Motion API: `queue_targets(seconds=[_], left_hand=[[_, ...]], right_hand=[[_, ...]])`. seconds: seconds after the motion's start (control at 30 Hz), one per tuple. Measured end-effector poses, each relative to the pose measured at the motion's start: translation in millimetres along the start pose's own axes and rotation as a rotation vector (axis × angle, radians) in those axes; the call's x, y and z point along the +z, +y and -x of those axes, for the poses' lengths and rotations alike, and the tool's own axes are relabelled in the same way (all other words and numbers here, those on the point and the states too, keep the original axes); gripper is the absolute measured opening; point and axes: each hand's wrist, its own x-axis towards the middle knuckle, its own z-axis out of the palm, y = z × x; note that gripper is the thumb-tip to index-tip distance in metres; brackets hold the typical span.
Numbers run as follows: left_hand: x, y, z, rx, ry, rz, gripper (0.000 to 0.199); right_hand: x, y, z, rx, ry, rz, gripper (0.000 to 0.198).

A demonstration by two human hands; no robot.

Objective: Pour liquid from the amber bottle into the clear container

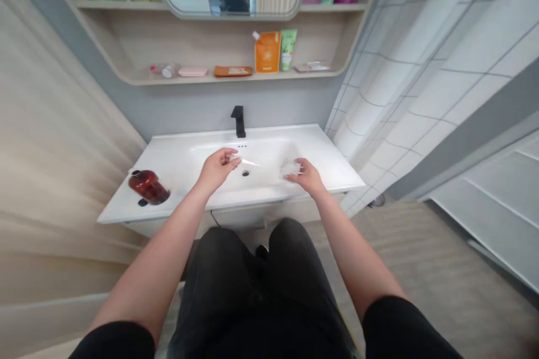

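Observation:
Over the sink basin (269, 152), my left hand (218, 168) pinches a thin, pale, pointed stick-like thing (250, 162) between thumb and fingers. Its tip points right, above the drain; its exact kind is not clear. To the right, my right hand (309, 175) grips a small clear, see-through thing (290, 168) from its right side. Blur hides whether that is a cup or a plastic wrapper. The two held things are apart from each other.
A brown bottle (148, 186) lies on its side on the counter's left, a small black cap (142, 202) beside it. A black faucet (238, 122) stands behind the basin. Above, a shelf (193, 79) carries an orange pouch (267, 52), a green tube (288, 49) and several small items.

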Motion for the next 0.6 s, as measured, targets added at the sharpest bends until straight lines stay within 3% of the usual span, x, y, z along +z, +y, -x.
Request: queue_targets(seconds=[0.13, 0.27, 0.4, 0.6], left_hand=[[-11, 34, -4, 0.097, -0.054, -0.124, 0.041], [-28, 53, 5, 0.155, -0.071, -0.331, 0.033], [-54, 63, 18, 0.187, -0.077, -0.482, 0.029], [-79, 74, 29, 0.182, -0.129, -0.504, 0.028]], right_hand=[[56, -50, 18, -0.072, -0.155, -0.125, 0.079], [93, -91, 40, -0.138, -0.229, -0.131, 0.076], [111, -110, 50, -0.152, -0.272, -0.162, 0.075], [115, -119, 53, -0.192, -0.296, -0.135, 0.071]])
